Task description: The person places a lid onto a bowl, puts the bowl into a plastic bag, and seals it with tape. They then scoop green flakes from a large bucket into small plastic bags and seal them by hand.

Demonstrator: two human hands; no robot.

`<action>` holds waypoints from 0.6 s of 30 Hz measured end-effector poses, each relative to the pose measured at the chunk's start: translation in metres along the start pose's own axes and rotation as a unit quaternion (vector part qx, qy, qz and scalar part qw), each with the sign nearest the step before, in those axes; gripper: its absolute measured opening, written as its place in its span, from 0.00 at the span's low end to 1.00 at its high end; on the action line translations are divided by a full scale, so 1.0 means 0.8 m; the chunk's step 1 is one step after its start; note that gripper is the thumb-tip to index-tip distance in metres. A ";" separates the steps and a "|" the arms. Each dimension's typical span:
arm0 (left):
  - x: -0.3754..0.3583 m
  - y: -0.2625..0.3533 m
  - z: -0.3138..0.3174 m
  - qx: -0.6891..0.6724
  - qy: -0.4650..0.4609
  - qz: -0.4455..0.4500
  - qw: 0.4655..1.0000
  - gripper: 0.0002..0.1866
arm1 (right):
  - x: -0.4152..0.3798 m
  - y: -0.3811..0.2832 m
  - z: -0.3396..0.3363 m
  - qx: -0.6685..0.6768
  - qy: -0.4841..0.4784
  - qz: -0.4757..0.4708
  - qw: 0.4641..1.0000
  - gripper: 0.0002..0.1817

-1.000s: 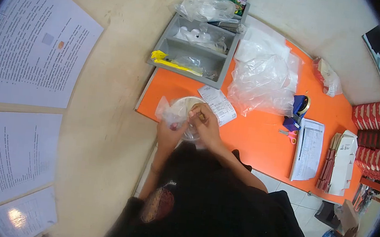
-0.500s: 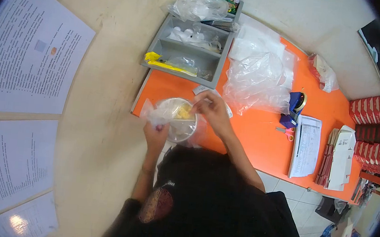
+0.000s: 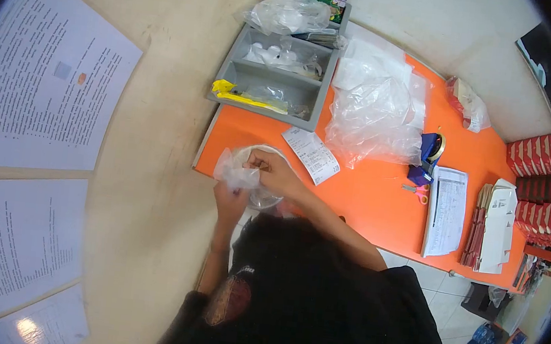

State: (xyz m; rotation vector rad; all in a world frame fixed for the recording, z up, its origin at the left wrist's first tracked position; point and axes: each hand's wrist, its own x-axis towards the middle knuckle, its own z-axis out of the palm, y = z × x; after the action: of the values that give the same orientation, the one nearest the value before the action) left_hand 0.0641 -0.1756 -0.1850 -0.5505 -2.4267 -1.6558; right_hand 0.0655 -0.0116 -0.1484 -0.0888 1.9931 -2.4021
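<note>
A clear plastic bag (image 3: 236,171) is bunched between my two hands, above a round white container (image 3: 264,200) at the orange table's front left edge. My left hand (image 3: 228,197) is closed on the lower part of the bag. My right hand (image 3: 271,171) pinches the bag's upper right side and covers much of the container. What lies in the container is mostly hidden. A printed receipt (image 3: 313,156) lies just beyond my right hand.
Behind is a grey divided tray (image 3: 227,73) with small plastic packs. On the orange table (image 3: 373,202) lie clear bags (image 3: 372,118), a blue tape dispenser (image 3: 426,159), pink scissors (image 3: 418,192), a paper stack (image 3: 446,213) and folded cartons (image 3: 497,225). Printed sheets (image 3: 44,74) hang on the left wall.
My right hand has moved left and down to the bag beside my left hand. The bag is now gathered up, the yellow contents no longer show, and the receipt is uncovered.
</note>
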 end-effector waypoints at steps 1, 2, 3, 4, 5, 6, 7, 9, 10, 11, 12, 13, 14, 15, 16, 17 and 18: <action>0.000 0.003 0.003 -0.002 0.000 0.000 1.000 0.08 | -0.003 -0.002 -0.001 -0.002 0.001 0.001 1.000 0.04; -0.002 0.007 0.008 0.012 0.023 0.000 1.000 0.07 | -0.007 -0.005 -0.002 0.019 -0.009 0.015 1.000 0.04; -0.001 0.014 0.011 0.026 0.047 0.001 0.999 0.06 | -0.010 -0.008 -0.003 0.039 -0.018 0.029 0.999 0.04; -0.001 0.008 0.013 0.025 0.046 0.002 0.999 0.06 | -0.014 -0.012 -0.002 0.037 -0.017 0.028 0.999 0.04; -0.003 -0.002 0.014 0.015 0.047 -0.013 0.999 0.07 | -0.017 -0.015 -0.001 0.038 0.006 0.047 0.998 0.05; 0.000 -0.003 0.014 0.005 0.047 -0.027 0.999 0.08 | -0.020 -0.018 0.001 0.038 0.030 0.064 0.997 0.06; 0.000 -0.003 0.014 0.004 0.045 -0.025 0.999 0.08 | -0.021 -0.020 0.004 0.037 0.032 0.062 0.997 0.06; 0.000 -0.002 0.016 -0.012 0.037 -0.038 0.999 0.10 | -0.024 -0.022 0.008 0.040 0.064 0.030 0.997 0.07; 0.002 -0.003 0.016 -0.014 0.035 -0.037 0.999 0.10 | -0.025 -0.012 0.007 0.039 0.067 0.029 0.997 0.07; 0.006 -0.004 0.016 0.048 0.049 0.020 0.997 0.12 | -0.024 0.004 0.006 0.018 0.064 0.028 0.997 0.06; 0.011 0.003 0.017 0.078 0.055 0.050 0.994 0.12 | -0.026 0.004 0.004 0.006 0.064 0.027 0.998 0.06; 0.019 0.018 0.017 0.108 0.062 0.080 0.989 0.13 | -0.026 -0.004 0.005 -0.005 0.064 0.025 0.998 0.05; 0.024 0.035 0.019 0.099 0.090 0.106 0.985 0.16 | -0.031 -0.013 0.003 0.019 0.054 0.082 0.995 0.04; 0.027 0.041 0.017 0.093 0.102 0.121 0.983 0.17 | -0.033 -0.029 0.002 0.042 0.044 0.138 0.989 0.04; 0.031 0.047 0.016 0.086 0.114 0.136 0.980 0.19 | -0.036 -0.041 -0.003 0.042 0.051 0.135 0.989 0.04; 0.027 0.042 0.006 0.052 0.045 -0.072 0.995 0.24 | -0.042 -0.052 -0.011 -0.040 0.078 0.093 0.992 0.05; 0.029 0.042 -0.003 0.047 0.009 -0.157 0.986 0.28 | -0.048 -0.059 -0.023 -0.124 0.105 0.052 0.985 0.06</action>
State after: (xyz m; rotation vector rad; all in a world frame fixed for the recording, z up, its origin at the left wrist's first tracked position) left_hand 0.0558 -0.1617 -0.1473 -0.1407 -2.6711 -1.6304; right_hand 0.1043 0.0169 -0.1068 0.2708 2.3155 -2.1694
